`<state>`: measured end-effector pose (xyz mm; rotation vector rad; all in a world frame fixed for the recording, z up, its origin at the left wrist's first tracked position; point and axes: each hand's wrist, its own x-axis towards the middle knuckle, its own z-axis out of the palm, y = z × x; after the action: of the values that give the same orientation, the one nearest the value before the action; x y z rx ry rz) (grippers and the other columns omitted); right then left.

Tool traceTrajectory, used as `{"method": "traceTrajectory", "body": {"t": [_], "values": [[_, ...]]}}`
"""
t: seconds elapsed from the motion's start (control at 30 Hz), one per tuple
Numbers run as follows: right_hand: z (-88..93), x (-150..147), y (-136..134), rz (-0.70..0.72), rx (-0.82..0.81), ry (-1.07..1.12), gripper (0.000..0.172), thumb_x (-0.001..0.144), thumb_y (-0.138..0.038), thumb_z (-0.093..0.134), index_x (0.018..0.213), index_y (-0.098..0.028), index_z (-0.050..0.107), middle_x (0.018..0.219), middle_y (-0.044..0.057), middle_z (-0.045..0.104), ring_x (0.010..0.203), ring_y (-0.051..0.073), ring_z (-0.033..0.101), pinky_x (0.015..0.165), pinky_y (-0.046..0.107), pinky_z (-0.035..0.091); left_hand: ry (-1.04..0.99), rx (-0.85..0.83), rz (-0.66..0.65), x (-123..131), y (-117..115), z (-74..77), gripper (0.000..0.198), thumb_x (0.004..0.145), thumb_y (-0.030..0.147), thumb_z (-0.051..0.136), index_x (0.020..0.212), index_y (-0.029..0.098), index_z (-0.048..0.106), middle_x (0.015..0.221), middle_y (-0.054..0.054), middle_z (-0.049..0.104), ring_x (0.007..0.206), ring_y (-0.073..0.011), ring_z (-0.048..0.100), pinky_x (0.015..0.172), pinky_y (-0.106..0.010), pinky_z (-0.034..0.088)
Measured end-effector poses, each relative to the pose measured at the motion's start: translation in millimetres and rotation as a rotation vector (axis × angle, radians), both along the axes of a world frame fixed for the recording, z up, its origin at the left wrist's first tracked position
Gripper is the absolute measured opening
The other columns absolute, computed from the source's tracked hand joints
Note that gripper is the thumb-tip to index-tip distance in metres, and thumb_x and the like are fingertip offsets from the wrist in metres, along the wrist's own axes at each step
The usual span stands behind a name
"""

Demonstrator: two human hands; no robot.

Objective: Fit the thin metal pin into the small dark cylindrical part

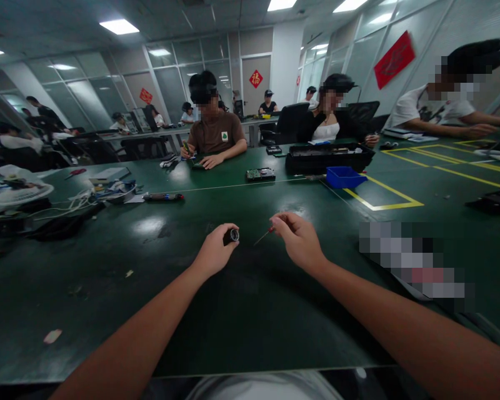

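My left hand (217, 250) is closed around a short black cylinder (231, 236) with a ring-like round end that faces right; its exact kind I cannot make out. In my right hand (296, 238) is a small screwdriver (270, 230) with a red handle, gripped between thumb and fingers. Its thin shaft slants down and left toward the cylinder, and a gap separates the two. Both hands are over the green tabletop (216, 339), near its middle.
Ahead lie an opened hard drive (260, 174), a blue bin (345, 178) and a long black case (329, 158). A dark pen-like tool (164, 197) and cables (73, 203) are on the left. A blurred-out item (408, 261) lies right. Co-workers (216, 133) sit across the table.
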<state>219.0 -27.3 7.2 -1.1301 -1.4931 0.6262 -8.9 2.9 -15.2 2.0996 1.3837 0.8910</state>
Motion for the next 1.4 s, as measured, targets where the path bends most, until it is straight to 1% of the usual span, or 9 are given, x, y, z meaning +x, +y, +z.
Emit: {"method": "traceTrajectory", "body": {"t": [0.1,0.2,0.57,0.77,0.83,0.97,1.13,1.27,1.4], "values": [[0.5,-0.2,1.1,0.034,0.020,0.124,0.022,0.090,-0.040,0.058,0.091,-0.021,0.069,0.079,0.003,0.071,0.074,0.018,0.066,0.070,0.034,0.051,0.004,0.054,0.001,-1.2,1.4,-2.6,0.037,0.084,0.011,0.066,0.119,0.024,0.067,0.125,-0.007,0.066,0.121,-0.0245,0.057,0.110,-0.045,0.040],[0.4,-1.2,2.2,0.086,0.003,0.192,0.022,0.088,-0.040,0.061,0.096,-0.021,0.069,0.084,0.005,0.074,0.078,0.020,0.069,0.075,0.036,0.054,-0.012,0.034,0.013,0.5,-1.0,-3.8,0.043,0.085,0.012,0.066,0.126,0.025,0.065,0.129,-0.007,0.066,0.122,-0.0244,0.057,0.110,-0.045,0.040],[-5.5,-2.8,2.4,0.145,-0.033,0.183,0.023,0.089,-0.040,0.063,0.100,-0.021,0.070,0.089,0.006,0.075,0.082,0.020,0.070,0.078,0.038,0.055,0.006,0.038,-0.007,5.6,-8.0,7.0,0.040,0.085,0.014,0.070,0.124,0.023,0.068,0.128,-0.006,0.068,0.122,-0.0243,0.059,0.110,-0.043,0.041],[-3.4,-3.0,3.5,0.086,-0.039,0.145,0.026,0.090,-0.043,0.060,0.099,-0.020,0.069,0.088,0.006,0.076,0.081,0.020,0.069,0.076,0.036,0.054,0.000,0.042,-0.030,5.6,-9.0,5.5,0.041,0.085,0.015,0.069,0.125,0.025,0.067,0.128,-0.005,0.068,0.122,-0.0236,0.058,0.110,-0.042,0.041],[-1.3,-1.7,3.1,0.048,-0.040,0.068,0.028,0.091,-0.046,0.060,0.093,-0.020,0.070,0.083,0.005,0.074,0.075,0.019,0.067,0.070,0.033,0.051,-0.004,0.039,-0.034,5.1,-8.9,5.2,0.041,0.085,0.016,0.069,0.126,0.025,0.067,0.128,-0.005,0.068,0.122,-0.0238,0.058,0.110,-0.042,0.041],[3.2,1.5,0.7,-0.059,-0.062,-0.135,0.042,0.090,-0.055,0.060,0.064,-0.021,0.063,0.057,0.000,0.061,0.053,0.014,0.054,0.052,0.029,0.038,-0.008,0.043,-0.040,4.0,-8.4,4.6,0.041,0.086,0.017,0.068,0.126,0.026,0.067,0.127,-0.005,0.068,0.122,-0.0247,0.058,0.109,-0.044,0.041],[4.2,1.2,-0.8,-0.087,-0.034,-0.193,0.050,0.089,-0.055,0.061,0.052,-0.022,0.053,0.048,-0.003,0.051,0.046,0.012,0.044,0.047,0.028,0.031,-0.003,0.053,-0.054,2.8,-7.7,3.2,0.041,0.086,0.017,0.068,0.126,0.027,0.066,0.126,-0.005,0.068,0.122,-0.0249,0.058,0.109,-0.045,0.041],[2.3,-0.2,-0.1,-0.087,-0.010,-0.214,0.043,0.088,-0.053,0.063,0.059,-0.022,0.059,0.052,-0.002,0.053,0.050,0.013,0.047,0.049,0.028,0.033,-0.001,0.061,-0.052,1.8,-6.3,3.0,0.041,0.086,0.016,0.068,0.125,0.026,0.067,0.127,-0.005,0.068,0.122,-0.0244,0.058,0.110,-0.044,0.041],[0.1,-1.9,0.0,-0.004,0.012,-0.160,0.022,0.087,-0.043,0.066,0.084,-0.022,0.068,0.073,0.001,0.068,0.065,0.018,0.061,0.058,0.030,0.044,-0.006,0.066,-0.045,2.1,-5.8,3.6,0.040,0.084,0.014,0.069,0.123,0.025,0.068,0.126,-0.005,0.068,0.121,-0.0239,0.059,0.110,-0.043,0.040]]}}
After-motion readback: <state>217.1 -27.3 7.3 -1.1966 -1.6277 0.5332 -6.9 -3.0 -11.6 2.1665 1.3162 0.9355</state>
